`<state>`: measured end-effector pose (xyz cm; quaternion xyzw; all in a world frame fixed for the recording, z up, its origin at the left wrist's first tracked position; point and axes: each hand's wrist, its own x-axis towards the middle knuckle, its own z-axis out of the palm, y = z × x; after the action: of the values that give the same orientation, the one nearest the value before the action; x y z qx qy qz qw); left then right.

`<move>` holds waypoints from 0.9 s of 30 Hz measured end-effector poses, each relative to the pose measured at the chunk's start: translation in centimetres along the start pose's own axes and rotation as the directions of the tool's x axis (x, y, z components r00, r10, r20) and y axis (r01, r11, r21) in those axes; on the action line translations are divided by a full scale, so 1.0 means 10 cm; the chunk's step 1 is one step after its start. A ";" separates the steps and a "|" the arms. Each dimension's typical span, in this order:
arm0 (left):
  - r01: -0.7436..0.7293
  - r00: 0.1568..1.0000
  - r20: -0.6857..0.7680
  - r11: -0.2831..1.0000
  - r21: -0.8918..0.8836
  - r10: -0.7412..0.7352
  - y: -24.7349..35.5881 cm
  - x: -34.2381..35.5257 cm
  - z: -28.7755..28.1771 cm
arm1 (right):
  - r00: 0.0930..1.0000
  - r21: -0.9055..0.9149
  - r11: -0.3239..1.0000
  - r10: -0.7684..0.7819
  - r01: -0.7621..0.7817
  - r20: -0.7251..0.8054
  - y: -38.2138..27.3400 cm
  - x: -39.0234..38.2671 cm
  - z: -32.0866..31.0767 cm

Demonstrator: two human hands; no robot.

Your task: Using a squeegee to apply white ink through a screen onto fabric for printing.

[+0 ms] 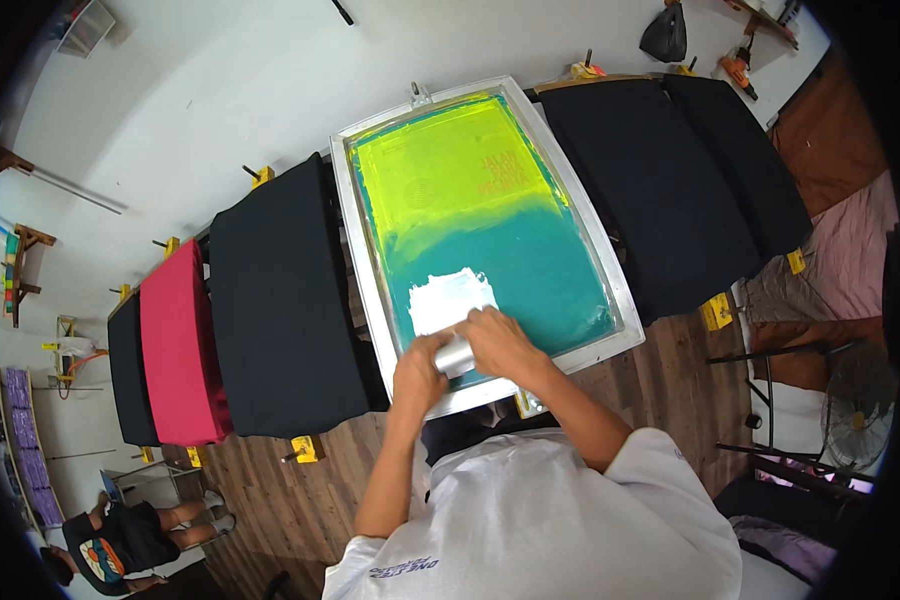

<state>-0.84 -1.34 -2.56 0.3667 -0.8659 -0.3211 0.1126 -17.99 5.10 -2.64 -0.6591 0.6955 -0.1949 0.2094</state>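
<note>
A silver-handled squeegee [455,357] is gripped between both hands near the close end of a screen printing frame [618,275]. My left hand [421,373] is wrapped round its left end, and my right hand [502,343] closes over its right end. White ink [450,297] lies in a ragged-edged patch on the mesh just beyond the squeegee. The screen's mesh [510,255] is teal at the near part and bright yellow-green at the far part, with a small printed design there. The squeegee's blade is hidden by the hands.
Black fabric-covered boards [282,310] stand to the left with a pink one [178,345]; more black boards [650,180] stand to the right. Yellow brackets [305,450] stick out below. A standing fan [858,405] is at the right. Another person [130,535] is at the lower left.
</note>
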 end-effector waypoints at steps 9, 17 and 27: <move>0.057 0.987 0.150 0.997 0.051 -0.064 0.18 -0.19 -0.17 | 0.974 0.029 0.994 0.098 -0.106 0.205 -0.19 -0.14 -0.22; 0.051 0.999 0.015 0.997 0.050 -0.052 -0.36 0.78 -0.21 | 0.952 -0.099 0.972 0.230 -0.213 0.204 0.11 0.89 -0.20; -0.058 0.998 -0.010 0.995 -0.079 0.057 -0.19 -0.06 0.07 | 0.973 0.011 0.973 0.231 -0.231 0.029 -0.22 -0.08 0.08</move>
<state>0.32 -1.57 -4.32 0.3383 -0.8622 -0.3502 0.1397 -15.64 5.75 -2.10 -0.5749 0.7629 -0.1651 0.2452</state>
